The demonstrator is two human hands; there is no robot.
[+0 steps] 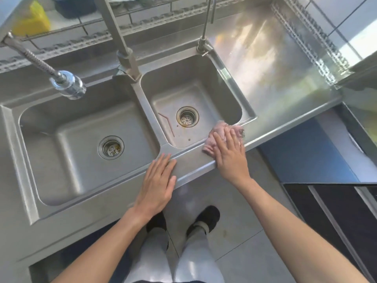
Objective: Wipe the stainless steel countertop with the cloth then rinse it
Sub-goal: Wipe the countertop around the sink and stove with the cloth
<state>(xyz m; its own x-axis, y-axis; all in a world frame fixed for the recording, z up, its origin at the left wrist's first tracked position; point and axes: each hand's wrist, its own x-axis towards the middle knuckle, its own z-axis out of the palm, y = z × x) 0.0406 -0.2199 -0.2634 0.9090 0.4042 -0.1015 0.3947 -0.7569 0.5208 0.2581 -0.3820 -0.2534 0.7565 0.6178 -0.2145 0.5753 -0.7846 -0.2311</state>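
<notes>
The right hand presses flat, fingers straight, on a crumpled pink cloth at the steel desk's front edge, while the left hand rests flat and empty just beside it.

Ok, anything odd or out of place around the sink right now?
A thin bent reddish straw-like piece lies loose in the right basin, beside brownish staining around its drain. The pink cloth sits flat under the right hand.

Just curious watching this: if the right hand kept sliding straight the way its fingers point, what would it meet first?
The right hand presses the pink cloth at the front rim, fingers pointing away. Straight on, it would likely drop over the edge into the smaller sink basin.
</notes>
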